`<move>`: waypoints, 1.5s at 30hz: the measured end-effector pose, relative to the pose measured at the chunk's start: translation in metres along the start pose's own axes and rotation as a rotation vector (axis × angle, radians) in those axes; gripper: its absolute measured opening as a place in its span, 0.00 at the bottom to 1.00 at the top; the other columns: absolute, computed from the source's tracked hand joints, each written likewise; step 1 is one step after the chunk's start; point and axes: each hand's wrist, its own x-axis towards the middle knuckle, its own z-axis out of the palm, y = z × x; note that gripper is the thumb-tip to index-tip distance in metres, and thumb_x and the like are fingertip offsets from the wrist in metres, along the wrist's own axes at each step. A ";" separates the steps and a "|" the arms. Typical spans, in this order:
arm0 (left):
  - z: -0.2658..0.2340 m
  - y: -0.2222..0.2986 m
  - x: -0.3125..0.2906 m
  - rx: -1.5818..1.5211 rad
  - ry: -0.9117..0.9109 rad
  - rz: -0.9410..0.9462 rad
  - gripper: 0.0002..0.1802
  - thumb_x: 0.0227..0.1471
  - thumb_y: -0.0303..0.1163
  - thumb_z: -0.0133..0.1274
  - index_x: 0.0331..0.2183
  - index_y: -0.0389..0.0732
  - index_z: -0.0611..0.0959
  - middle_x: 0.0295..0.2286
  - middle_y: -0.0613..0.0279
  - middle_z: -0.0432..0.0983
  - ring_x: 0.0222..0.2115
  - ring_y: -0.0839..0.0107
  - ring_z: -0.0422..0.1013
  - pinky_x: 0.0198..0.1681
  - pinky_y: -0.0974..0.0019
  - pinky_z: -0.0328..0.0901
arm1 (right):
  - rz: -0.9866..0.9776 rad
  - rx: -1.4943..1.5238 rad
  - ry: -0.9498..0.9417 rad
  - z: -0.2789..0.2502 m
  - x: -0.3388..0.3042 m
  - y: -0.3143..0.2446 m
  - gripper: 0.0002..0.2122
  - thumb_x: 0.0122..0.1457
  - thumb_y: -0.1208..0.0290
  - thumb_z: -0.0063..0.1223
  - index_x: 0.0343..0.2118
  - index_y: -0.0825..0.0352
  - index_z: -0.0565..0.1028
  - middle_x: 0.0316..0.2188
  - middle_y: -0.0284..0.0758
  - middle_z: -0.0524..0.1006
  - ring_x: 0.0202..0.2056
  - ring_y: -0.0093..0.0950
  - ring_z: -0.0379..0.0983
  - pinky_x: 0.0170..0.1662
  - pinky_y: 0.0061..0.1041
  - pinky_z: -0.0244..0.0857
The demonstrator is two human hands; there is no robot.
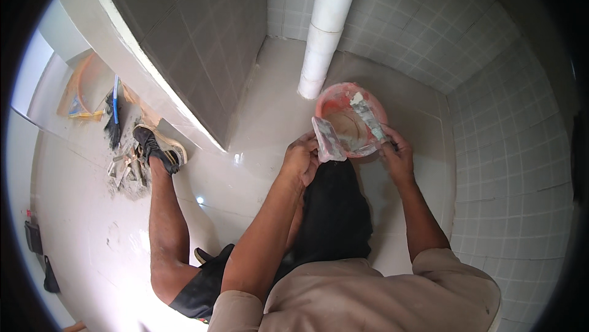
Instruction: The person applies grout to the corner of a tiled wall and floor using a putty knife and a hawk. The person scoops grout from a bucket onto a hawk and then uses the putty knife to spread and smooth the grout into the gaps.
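Note:
My left hand [300, 159] is closed on a flat pinkish piece smeared with pale residue [329, 142], beside the near left rim of a red plastic basin [334, 91]. My right hand [400, 155] grips the handle of a narrow scraper [367, 117]. Pale grey paste coats its blade, which extends across the basin's right part. Tan residue lines the inside of the basin. How my left fingers sit behind the piece is partly hidden.
A white pipe [328, 25] rises just behind the basin. Tiled walls stand to the right [509, 148] and left [190, 31]. Beyond the left wall's edge, debris [129, 169] and a black-bristled broom [113, 117] lie near my shoe [161, 148].

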 end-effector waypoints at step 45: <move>-0.139 0.047 -0.229 0.011 0.440 0.425 0.15 0.60 0.20 0.51 0.48 0.29 0.81 0.38 0.58 0.80 0.35 0.74 0.77 0.41 0.69 0.72 | -1.172 -0.902 0.192 0.240 -0.019 -0.364 0.26 0.61 0.80 0.51 0.64 0.62 0.69 0.34 0.42 0.68 0.28 0.41 0.73 0.32 0.39 0.70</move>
